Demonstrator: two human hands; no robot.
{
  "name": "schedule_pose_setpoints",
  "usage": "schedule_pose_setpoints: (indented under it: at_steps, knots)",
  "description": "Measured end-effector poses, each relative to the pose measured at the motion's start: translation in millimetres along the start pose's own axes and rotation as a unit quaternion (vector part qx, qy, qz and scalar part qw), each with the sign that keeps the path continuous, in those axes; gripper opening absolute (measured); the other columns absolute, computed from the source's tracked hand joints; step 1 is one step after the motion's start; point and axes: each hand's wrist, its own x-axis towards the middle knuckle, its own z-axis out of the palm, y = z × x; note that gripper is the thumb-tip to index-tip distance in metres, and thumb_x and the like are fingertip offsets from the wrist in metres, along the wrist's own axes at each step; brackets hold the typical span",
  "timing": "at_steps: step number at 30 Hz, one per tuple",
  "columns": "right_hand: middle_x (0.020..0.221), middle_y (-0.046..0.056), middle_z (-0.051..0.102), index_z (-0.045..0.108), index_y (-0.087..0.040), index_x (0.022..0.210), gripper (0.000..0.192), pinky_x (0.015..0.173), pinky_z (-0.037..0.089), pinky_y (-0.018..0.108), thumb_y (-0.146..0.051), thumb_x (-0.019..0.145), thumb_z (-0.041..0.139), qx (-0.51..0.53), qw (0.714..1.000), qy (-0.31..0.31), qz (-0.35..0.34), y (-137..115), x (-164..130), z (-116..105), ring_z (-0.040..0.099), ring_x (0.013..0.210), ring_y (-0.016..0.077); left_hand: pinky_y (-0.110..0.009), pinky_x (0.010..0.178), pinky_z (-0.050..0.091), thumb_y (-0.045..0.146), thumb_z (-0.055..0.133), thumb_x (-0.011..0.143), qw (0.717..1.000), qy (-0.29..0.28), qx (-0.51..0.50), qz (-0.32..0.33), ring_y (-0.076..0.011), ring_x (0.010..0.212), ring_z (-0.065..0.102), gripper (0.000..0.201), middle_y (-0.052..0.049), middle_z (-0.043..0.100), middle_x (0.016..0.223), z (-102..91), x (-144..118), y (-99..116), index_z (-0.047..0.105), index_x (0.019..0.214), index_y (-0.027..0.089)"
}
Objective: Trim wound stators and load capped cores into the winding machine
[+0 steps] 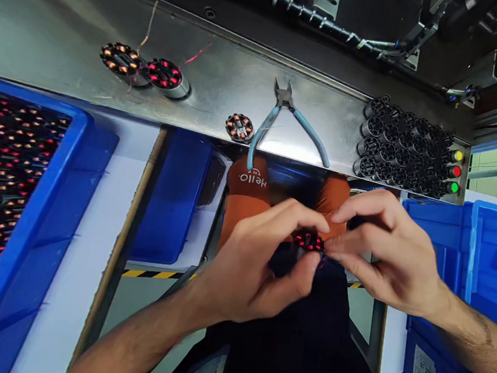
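Observation:
Above my lap, my left hand [263, 263] grips a motor stator [308, 241] with red wire windings between thumb and fingers. From the other side, my right hand [388, 254] meets the stator's right edge with its fingertips pinched together. Whatever those fingertips hold is too small to make out. On the metal ledge beyond my hands lie wire cutters [284, 99] with blue handles, jaws spread. Beside them stands a copper-wound stator [239, 127]. Farther left are another copper-wound stator [121, 59] and a red-wound stator [165, 76], with loose wire ends sticking up.
Several unwound black stator cores [392, 135] stand in rows on the ledge's right, near yellow, red and green buttons [456, 171]. A blue bin [66, 153] full of wound stators is at left. More blue bins [495, 254] stand at right. Machinery with cables [332, 28] runs behind the ledge.

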Motion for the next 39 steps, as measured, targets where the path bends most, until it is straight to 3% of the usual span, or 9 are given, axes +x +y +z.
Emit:
schedule_pose_setpoints:
  at_steps: [5,8,13,16,20,24,28,35,39]
  knots:
    - [0.139,0.009,0.086,0.073,-0.028,0.120,0.016,0.100,0.074,0.036,-0.013,0.114,0.070,-0.028,0.995,-0.094,-0.011,-4,-8,-4,0.085,0.126,0.0250,-0.029,0.050,0.060,0.093,0.040,0.110,0.912,-0.082,-0.309,-0.257,-0.0218,0.055,0.075,0.078,-0.005,0.077,0.075,4.3,3,-33,0.074,0.116,0.024]
    - [0.118,0.008,0.087,0.066,-0.026,0.108,0.011,0.086,0.071,0.027,-0.020,0.117,0.069,0.030,0.989,-0.091,0.109,-2,-18,0,0.087,0.112,0.0207,-0.031,0.074,0.069,0.081,0.088,0.092,0.993,0.102,-0.025,-0.053,-0.0234,0.083,0.082,0.065,-0.007,0.083,0.100,9.6,-10,-40,0.078,0.124,0.026]
    - [0.121,0.009,0.083,0.069,-0.026,0.104,0.012,0.093,0.070,0.033,-0.023,0.115,0.073,0.040,0.988,-0.076,0.131,-3,-21,2,0.083,0.115,0.0236,-0.034,0.091,0.072,0.016,0.091,0.090,0.942,0.100,0.224,0.230,-0.0191,0.091,0.081,0.026,0.001,0.081,0.103,24.1,-20,-26,0.077,0.104,0.032]
    - [0.145,0.012,0.080,0.077,-0.028,0.112,0.015,0.108,0.070,0.042,-0.014,0.107,0.076,-0.050,0.997,-0.054,0.034,-5,-16,-4,0.079,0.131,0.0294,-0.032,0.075,0.069,0.029,0.072,0.109,0.998,0.006,-0.019,0.056,-0.0192,0.083,0.081,0.003,-0.005,0.081,0.101,26.5,-9,-21,0.070,0.107,0.028]
    - [0.147,0.009,0.083,0.074,-0.029,0.117,0.023,0.107,0.070,0.038,-0.009,0.108,0.071,-0.035,0.994,-0.106,0.011,-6,-17,-11,0.083,0.129,0.0269,-0.035,0.054,0.064,0.077,0.025,0.120,0.907,-0.162,-0.310,-0.236,-0.0194,0.047,0.067,0.067,-0.004,0.074,0.074,20.9,2,-27,0.066,0.118,0.024]
    - [0.122,0.007,0.087,0.064,-0.026,0.109,0.011,0.084,0.069,0.027,-0.019,0.117,0.067,0.052,0.982,-0.107,0.148,-4,-26,-11,0.086,0.112,0.0202,-0.031,0.071,0.068,0.079,0.088,0.094,0.995,0.075,0.061,-0.019,-0.0218,0.081,0.083,0.064,-0.005,0.082,0.101,19.8,-8,-30,0.069,0.123,0.025]
    - [0.123,0.009,0.083,0.065,-0.024,0.105,0.014,0.087,0.070,0.026,-0.025,0.119,0.067,0.098,0.974,-0.095,0.182,-1,-29,-5,0.084,0.109,0.0180,-0.029,0.085,0.070,0.031,0.100,0.094,0.913,0.104,0.332,0.212,-0.0183,0.083,0.085,0.035,-0.001,0.086,0.099,26.6,-15,-14,0.074,0.116,0.022]
    - [0.130,0.007,0.089,0.084,-0.027,0.100,0.011,0.110,0.073,0.038,-0.025,0.110,0.078,-0.084,0.977,-0.098,-0.170,8,-19,-38,0.087,0.117,0.0241,-0.021,0.083,0.070,0.009,0.085,0.087,0.997,-0.008,0.068,0.038,-0.0119,0.088,0.084,0.032,0.004,0.088,0.102,17.4,-4,9,0.080,0.115,0.022]
    - [0.139,0.013,0.087,0.084,-0.023,0.102,0.015,0.100,0.074,0.037,-0.036,0.108,0.089,0.068,0.995,-0.074,0.012,11,-15,-54,0.087,0.116,0.0258,-0.027,0.113,0.069,0.004,0.091,0.093,0.989,0.040,0.108,0.097,-0.0131,0.106,0.088,0.029,0.002,0.090,0.115,7.8,-5,5,0.081,0.112,0.023]
